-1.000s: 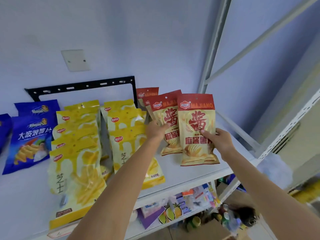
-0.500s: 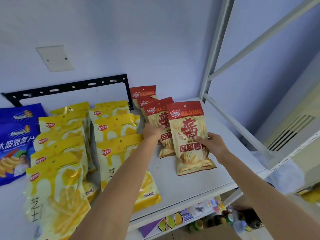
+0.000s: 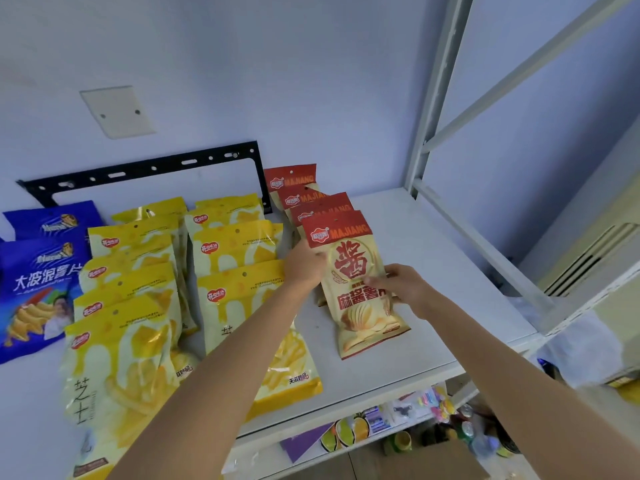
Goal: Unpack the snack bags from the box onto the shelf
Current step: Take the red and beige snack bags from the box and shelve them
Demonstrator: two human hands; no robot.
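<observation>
On the shelf: front red snack bag is lying flat.
Left hand: gripping its left edge.
Right hand: pinching its right side.

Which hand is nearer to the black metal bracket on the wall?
Left. The left hand is at the front red-topped snack bag's left edge, below the black metal bracket's right end; the right hand holds that bag's right side, farther away.

Pale bluish wall under even light, blank cover plate, black metal bracket, grey frame upright, vented beige unit at right.
</observation>
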